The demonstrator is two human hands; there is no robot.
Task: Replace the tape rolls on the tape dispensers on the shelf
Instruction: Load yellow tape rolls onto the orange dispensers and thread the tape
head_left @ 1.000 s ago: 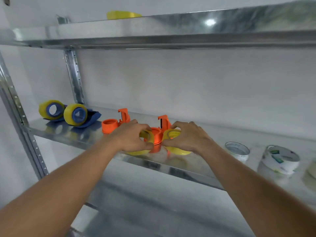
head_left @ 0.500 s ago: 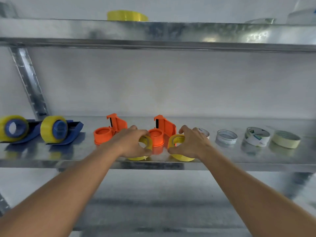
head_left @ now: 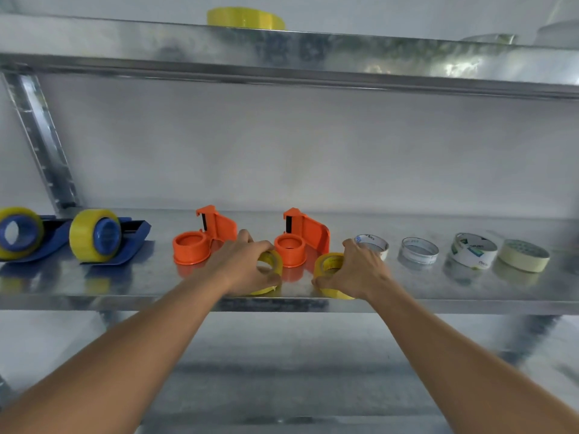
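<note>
Two orange tape dispensers stand on the metal shelf (head_left: 94, 289), the left one (head_left: 200, 242) and the right one (head_left: 302, 241), both with bare hubs. My left hand (head_left: 242, 266) grips a yellow tape roll (head_left: 272, 267) near the shelf's front edge, just left of the right dispenser. My right hand (head_left: 357, 270) grips a second yellow tape roll (head_left: 330, 270) just right of that dispenser. Both rolls touch or sit just above the shelf; I cannot tell which.
Two blue dispensers, one (head_left: 22, 238) at the far left and one (head_left: 103, 238) beside it, carry yellow rolls. Several white and cream tape rolls (head_left: 473, 250) lie to the right. A yellow roll (head_left: 246, 17) sits on the upper shelf (head_left: 313, 57).
The view has swung right and levelled. My hands have drawn the two yellow rolls apart, away from the right orange dispenser's hub, toward the shelf's front edge.
</note>
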